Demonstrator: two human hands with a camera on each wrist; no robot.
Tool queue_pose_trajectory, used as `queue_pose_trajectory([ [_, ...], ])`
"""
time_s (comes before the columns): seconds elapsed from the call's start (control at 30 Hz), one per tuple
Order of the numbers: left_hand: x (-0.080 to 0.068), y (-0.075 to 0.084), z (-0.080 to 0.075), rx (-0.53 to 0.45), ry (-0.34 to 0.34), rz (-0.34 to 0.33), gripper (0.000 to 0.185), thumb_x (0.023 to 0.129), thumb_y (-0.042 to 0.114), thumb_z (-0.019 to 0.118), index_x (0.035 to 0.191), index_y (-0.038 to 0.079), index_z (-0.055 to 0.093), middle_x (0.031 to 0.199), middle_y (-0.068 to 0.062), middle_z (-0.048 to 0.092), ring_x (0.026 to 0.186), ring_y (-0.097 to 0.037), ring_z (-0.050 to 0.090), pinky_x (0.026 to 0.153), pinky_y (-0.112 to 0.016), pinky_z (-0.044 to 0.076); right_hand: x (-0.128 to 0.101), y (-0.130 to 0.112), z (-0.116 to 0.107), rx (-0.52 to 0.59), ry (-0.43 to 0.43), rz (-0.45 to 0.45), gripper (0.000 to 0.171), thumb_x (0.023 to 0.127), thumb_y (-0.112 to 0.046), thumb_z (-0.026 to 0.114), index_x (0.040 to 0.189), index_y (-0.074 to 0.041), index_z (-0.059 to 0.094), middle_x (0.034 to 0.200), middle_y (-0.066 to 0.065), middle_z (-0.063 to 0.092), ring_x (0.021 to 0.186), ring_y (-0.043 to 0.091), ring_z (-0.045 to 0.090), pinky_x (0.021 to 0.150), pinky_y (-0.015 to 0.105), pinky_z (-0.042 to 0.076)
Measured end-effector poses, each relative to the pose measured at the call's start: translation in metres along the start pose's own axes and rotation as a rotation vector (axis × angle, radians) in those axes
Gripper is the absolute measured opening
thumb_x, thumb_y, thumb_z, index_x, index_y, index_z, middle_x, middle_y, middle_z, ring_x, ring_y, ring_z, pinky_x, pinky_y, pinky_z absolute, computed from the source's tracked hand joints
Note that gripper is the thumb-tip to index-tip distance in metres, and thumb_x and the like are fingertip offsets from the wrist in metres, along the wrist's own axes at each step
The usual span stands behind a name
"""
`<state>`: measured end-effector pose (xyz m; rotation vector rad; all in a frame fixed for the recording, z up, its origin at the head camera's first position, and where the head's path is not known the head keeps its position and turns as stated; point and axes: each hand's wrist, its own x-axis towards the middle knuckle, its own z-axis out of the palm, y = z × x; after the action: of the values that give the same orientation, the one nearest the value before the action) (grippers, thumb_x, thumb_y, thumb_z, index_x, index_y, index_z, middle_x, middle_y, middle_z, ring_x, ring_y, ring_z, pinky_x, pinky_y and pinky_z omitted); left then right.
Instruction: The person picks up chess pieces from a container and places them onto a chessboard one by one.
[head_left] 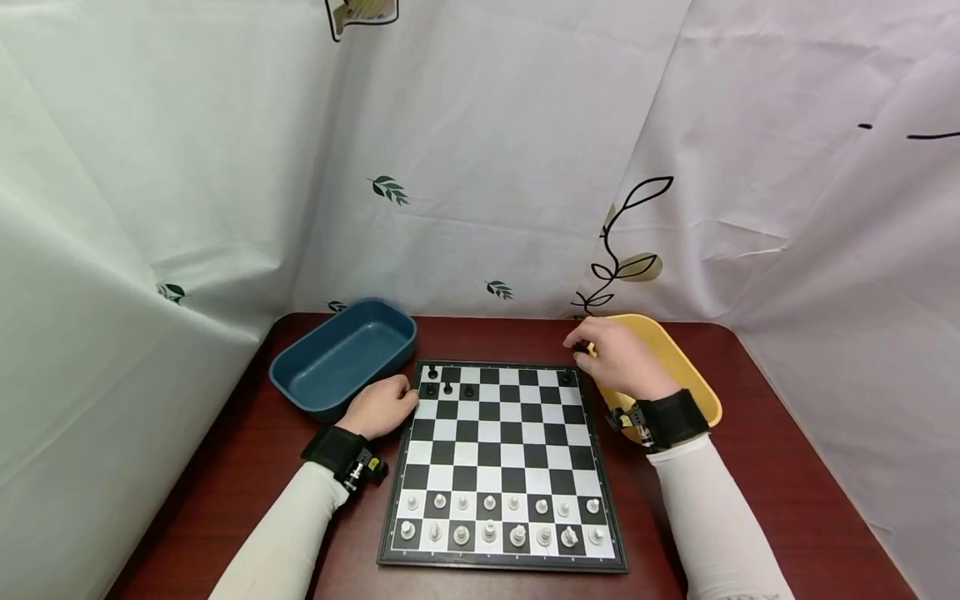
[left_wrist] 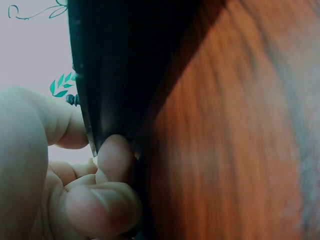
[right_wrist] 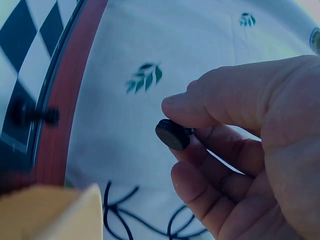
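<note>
From the head camera, my right hand (head_left: 618, 360) hovered at the far right corner of the chessboard (head_left: 501, 467), partly over the yellow tray (head_left: 693, 375) that sat on the bench (head_left: 225, 467) beside the board's right edge. Its grip was clamped on a black chess piece (head_left: 580, 347), pinched at the fingertips just beyond the board's far edge. My left hand (head_left: 382, 406) rested at the board's left edge near the far left corner, fingers curled against the rim. The blue tray (head_left: 341, 354) stood just beyond that hand, near the bench's far left corner. Three black pieces (head_left: 448, 388) stood together on the far rows by the left corner, with one more black pawn (head_left: 432, 372) behind them and a single black piece (head_left: 566, 377) at the far right corner. The white pieces (head_left: 498, 517) filled the two near rows.

From the left wrist camera, my left fingers (left_wrist: 116, 160) were curled and pressed to the dark edge of the chessboard (left_wrist: 120, 65), the thumb lying over its top and the grip closed on the rim, the red-brown bench (left_wrist: 235, 140) beside it.

From the right wrist camera, my right thumb and forefinger pinched the black chess piece (right_wrist: 173, 134), its round base turned toward the lens. A corner of the yellow tray (right_wrist: 55, 215) showed below, and one black piece (right_wrist: 30, 116) stood at the chessboard's (right_wrist: 30, 45) edge.
</note>
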<state>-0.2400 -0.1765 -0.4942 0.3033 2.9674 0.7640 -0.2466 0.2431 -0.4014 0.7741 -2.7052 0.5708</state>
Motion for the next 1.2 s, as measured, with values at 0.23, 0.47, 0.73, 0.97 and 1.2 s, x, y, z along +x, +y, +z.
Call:
queue_pose_trajectory([
  [0.23,0.002,-0.003,0.002,-0.011,-0.007,0.007,0.030,0.109,0.033,0.055,0.084,0.016,0.057,0.074,-0.004,0.049,0.063,-0.022,0.048,0.065,-0.038,0.037,0.015,-0.019,0.016,0.063,-0.055,0.001,0.020,0.099,-0.001,0.076,0.117,-0.007,0.081,0.115,0.008,0.076,0.104,0.029,0.071,0.093,0.051,0.057],
  [0.47,0.002,-0.003,0.002,-0.005,-0.003,0.005,0.030,0.109,0.033,0.056,0.084,0.016,0.057,0.074,-0.004,0.050,0.063,-0.022,0.049,0.065,-0.038,0.037,0.032,-0.034,0.031,0.112,-0.090,-0.010,0.020,0.098,-0.001,0.077,0.117,-0.006,0.082,0.114,0.007,0.078,0.101,0.025,0.071,0.092,0.049,0.058],
  [0.73,0.002,-0.001,0.001,-0.002,-0.003,0.002,0.030,0.109,0.032,0.056,0.084,0.016,0.058,0.074,-0.004,0.051,0.064,-0.022,0.050,0.066,-0.037,0.038,0.055,-0.049,0.052,0.116,-0.166,-0.061,0.020,0.100,-0.004,0.078,0.120,-0.006,0.082,0.115,0.006,0.078,0.102,0.022,0.071,0.093,0.044,0.058],
  [0.97,0.002,0.000,0.002,0.005,0.004,-0.002,0.030,0.109,0.032,0.056,0.084,0.016,0.058,0.074,-0.004,0.051,0.064,-0.022,0.051,0.065,-0.038,0.039,0.078,-0.062,0.074,0.138,-0.257,-0.097,0.019,0.100,-0.004,0.077,0.118,-0.009,0.082,0.114,0.002,0.079,0.100,0.017,0.070,0.093,0.039,0.058],
  [1.2,0.002,-0.001,0.002,0.016,0.003,-0.003,0.030,0.110,0.032,0.055,0.084,0.016,0.058,0.075,-0.005,0.052,0.065,-0.022,0.051,0.067,-0.038,0.039,0.097,-0.067,0.097,0.217,-0.334,-0.138,0.018,0.101,-0.002,0.076,0.116,-0.008,0.083,0.111,0.000,0.078,0.095,0.015,0.067,0.090,0.036,0.057],
])
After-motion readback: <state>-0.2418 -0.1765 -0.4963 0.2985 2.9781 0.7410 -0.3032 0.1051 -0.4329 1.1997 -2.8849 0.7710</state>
